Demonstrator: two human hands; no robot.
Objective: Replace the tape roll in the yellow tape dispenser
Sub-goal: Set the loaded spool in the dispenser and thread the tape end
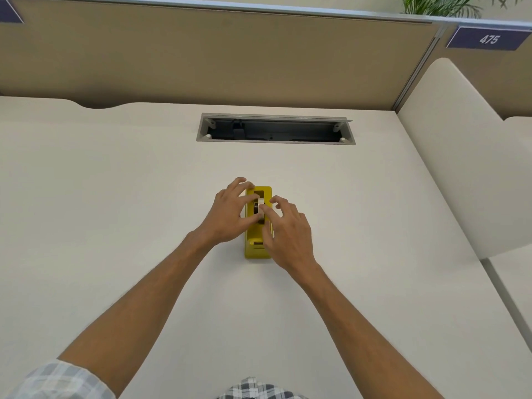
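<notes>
The yellow tape dispenser (pixel 254 250) stands lengthwise in the middle of the white desk (pixel 115 197), its cutter end toward me. A white tape roll (pixel 260 203) with a dark core sits upright in the dispenser's slot. My left hand (pixel 230 214) rests against the dispenser's left side, with thumb and fingers pinching the roll. My right hand (pixel 288 231) covers the dispenser's right side; its thumb and index finger touch the roll and the other fingers are spread. The lower part of the roll is hidden by both hands.
An open grey cable tray (pixel 275 129) is recessed in the desk beyond the dispenser. A tan partition wall (pixel 216 59) closes off the back. A white side panel (pixel 460 168) bounds the desk on the right, below a sign reading 475 (pixel 488 39).
</notes>
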